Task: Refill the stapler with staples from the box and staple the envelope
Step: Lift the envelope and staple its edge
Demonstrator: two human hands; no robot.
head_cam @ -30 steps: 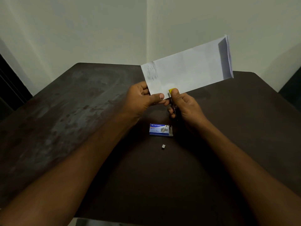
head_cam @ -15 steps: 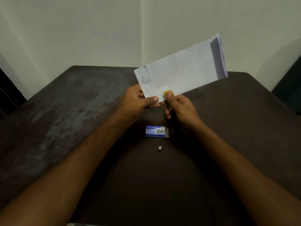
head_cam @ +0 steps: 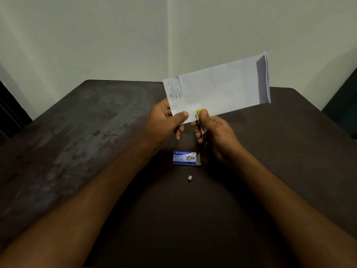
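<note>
A long white envelope (head_cam: 222,88) is held up above the dark table, tilted up to the right. My left hand (head_cam: 166,120) pinches its lower left corner between thumb and fingers. My right hand (head_cam: 214,130) grips a small stapler (head_cam: 201,124) with a yellow tip, and that tip sits on the envelope's lower edge just right of my left thumb. A blue staple box (head_cam: 186,158) lies on the table below my hands, its right end flap open. A small block of staples (head_cam: 189,178) lies loose a little nearer to me.
The dark brown table (head_cam: 77,151) has worn pale patches on its left half. Pale walls meet in a corner behind it. Dark shapes stand at the far left and far right edges of view.
The envelope and both hands keep the same hold; my left thumb has slid slightly along the lower edge. The view has shifted a little. Box and loose staples stay put.
</note>
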